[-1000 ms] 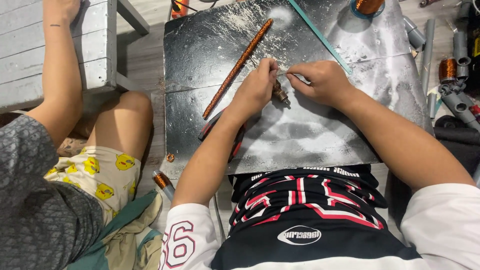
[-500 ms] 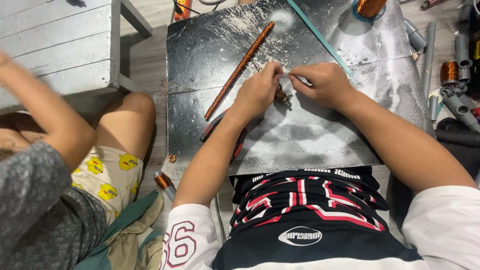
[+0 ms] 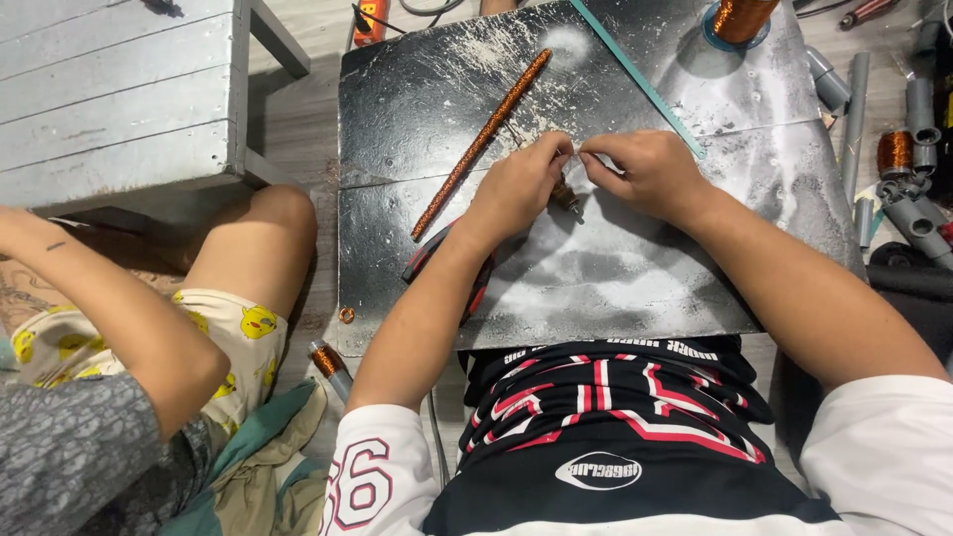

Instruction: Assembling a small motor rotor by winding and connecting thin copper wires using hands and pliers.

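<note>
Near the middle of the dark metal sheet (image 3: 596, 288), the left hand (image 3: 521, 189) and right hand (image 3: 645, 174) meet fingertip to fingertip, both pinched shut on a small copper-wound piece (image 3: 566, 196) that shows only partly beneath the left fingers. Since a second ago the hands have barely shifted, so the fine pinching work goes on in the same spot. What has changed is beside it: the neighbouring person's arm (image 3: 119, 318), earlier raised onto the grey wooden bench (image 3: 119, 89), is now lowered across their lap. A long copper-wrapped rod (image 3: 481, 144) lies diagonally toward the sheet's far left corner, untouched.
</note>
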